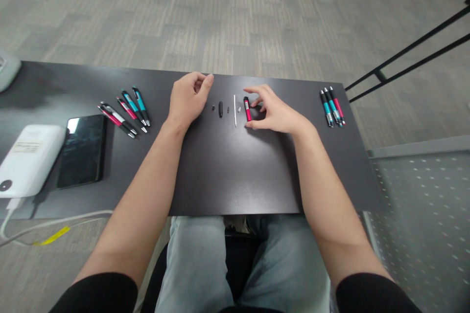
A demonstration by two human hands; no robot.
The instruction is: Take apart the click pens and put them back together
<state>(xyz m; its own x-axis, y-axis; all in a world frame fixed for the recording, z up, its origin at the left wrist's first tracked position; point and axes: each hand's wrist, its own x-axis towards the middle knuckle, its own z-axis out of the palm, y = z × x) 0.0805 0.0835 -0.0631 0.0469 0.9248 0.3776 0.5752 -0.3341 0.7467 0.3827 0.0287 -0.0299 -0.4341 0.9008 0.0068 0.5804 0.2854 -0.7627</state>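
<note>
My right hand (270,110) is at a red pen barrel (247,111) with a black top, lying on the dark table (235,171). Thumb and index finger are spread around the barrel's two ends; whether the thumb touches it I cannot tell. My left hand (189,98) rests loosely curled near the far edge, with nothing visible in it. Between the hands lie a thin pen refill (235,111), a black grip piece (221,109), a small dark spring-like piece (228,109), a tiny black part (213,107) and a small pale part (239,109).
Several red, teal and black pens (128,107) lie left of my left arm. Three more pens (332,106) lie at the right end. A black phone (82,151) and a white power bank (33,159) with a cable (55,230) are at the left.
</note>
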